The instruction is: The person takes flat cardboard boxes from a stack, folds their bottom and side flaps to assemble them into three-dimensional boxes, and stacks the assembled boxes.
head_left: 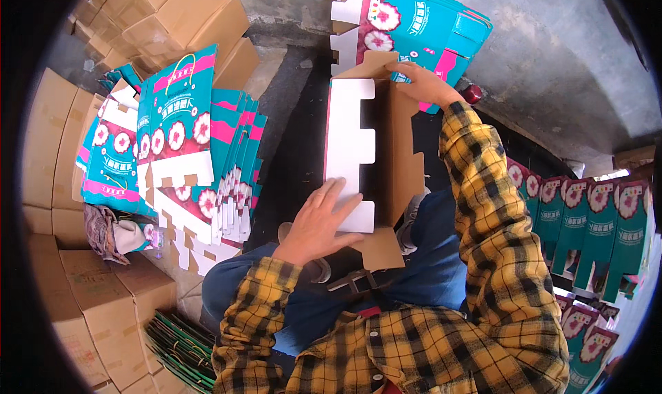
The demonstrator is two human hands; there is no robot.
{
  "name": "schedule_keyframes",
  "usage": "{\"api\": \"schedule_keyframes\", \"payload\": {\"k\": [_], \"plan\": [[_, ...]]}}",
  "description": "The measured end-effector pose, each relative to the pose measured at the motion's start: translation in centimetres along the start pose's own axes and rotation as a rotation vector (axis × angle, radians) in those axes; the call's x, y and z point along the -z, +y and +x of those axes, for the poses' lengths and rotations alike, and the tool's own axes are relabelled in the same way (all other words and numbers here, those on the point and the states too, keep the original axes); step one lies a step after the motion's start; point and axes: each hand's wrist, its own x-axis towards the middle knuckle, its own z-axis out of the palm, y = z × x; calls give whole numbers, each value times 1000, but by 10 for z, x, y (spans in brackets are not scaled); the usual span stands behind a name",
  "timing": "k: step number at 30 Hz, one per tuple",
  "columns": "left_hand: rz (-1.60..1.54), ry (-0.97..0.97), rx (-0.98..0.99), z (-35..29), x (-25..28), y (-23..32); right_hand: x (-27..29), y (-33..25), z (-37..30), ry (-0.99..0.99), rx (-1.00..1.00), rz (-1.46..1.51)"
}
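Observation:
A cardboard gift box [345,122] stands between my knees with its end open upward, showing a dark inside. Its left flap is white with notches; the brown flaps on the other sides stick outward. My left hand [321,221] lies on the near end of the white flap, fingers stretched out and thumb apart. At the far right corner, my right hand [423,83] has its fingers bent over the brown far flap, gripping the box there. Just beyond that hand lies a stack of flat teal and pink printed boxes [441,21].
More flat printed boxes [176,111] lean in a pile at the left. Brown cartons [103,290] are stacked along the left side. Folded teal boxes [596,218] stand in rows at the right. Dark green strips with cords [181,349] lie lower left; a small dark red round object [472,94] sits by the wall.

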Motion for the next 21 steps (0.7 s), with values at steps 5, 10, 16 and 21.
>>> {"api": "schedule_keyframes", "payload": {"k": [5,10,16,21], "plan": [[-28,-44,-24,-7,2,2,-7,7,1,-19,41,152],[-198,1,-94,-15,5,16,-10,24,6,-44,29,300],[-36,320,304,15,-55,42,-17,31,6,-83,-15,344],[290,364,241,41,-75,65,-20,19,1,91,71,275]]}}
